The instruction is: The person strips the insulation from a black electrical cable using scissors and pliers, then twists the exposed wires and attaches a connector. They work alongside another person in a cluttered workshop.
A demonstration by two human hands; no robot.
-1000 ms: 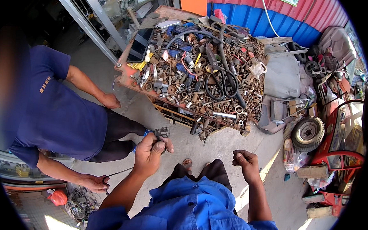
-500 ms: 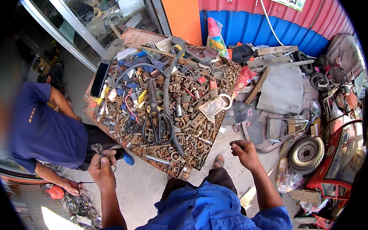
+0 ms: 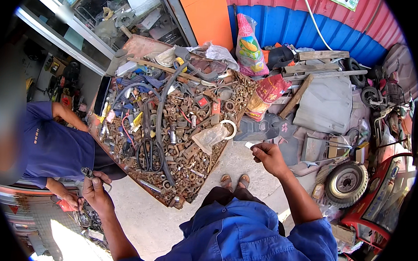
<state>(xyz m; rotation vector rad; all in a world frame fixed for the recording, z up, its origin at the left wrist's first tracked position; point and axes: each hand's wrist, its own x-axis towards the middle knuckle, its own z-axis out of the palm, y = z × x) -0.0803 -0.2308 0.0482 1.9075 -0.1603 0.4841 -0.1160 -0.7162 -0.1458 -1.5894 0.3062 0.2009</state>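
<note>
My left hand (image 3: 97, 194) is closed on a small dark metal part (image 3: 87, 172) with a rounded end, held up left of the table. A thin curved piece shows below its fingers. My right hand (image 3: 270, 158) is pinched, thumb against fingertips, out past the table's right edge; anything between the fingers is too small to make out. Nuts, bolts and bushings (image 3: 188, 169) are heaped over the rusty table (image 3: 147, 187). Large black-handled shears (image 3: 148, 144) lie on the heap beside a black hose (image 3: 161, 110). A clear plastic bag (image 3: 210, 139) lies near a pale ring (image 3: 231, 129).
A person in a dark blue shirt (image 3: 61, 140) is close on my left, one hand low by tangled wires. At right are a red bag (image 3: 267, 96), planks (image 3: 322, 55), a grey panel (image 3: 324, 105), a wheel (image 3: 346, 182) and a red vehicle (image 3: 383, 196).
My view has shifted, and both my feet now show beside the table. My left hand, still holding the metal part, appears farther left and lower. The right hand stays pinched, slightly higher.
</note>
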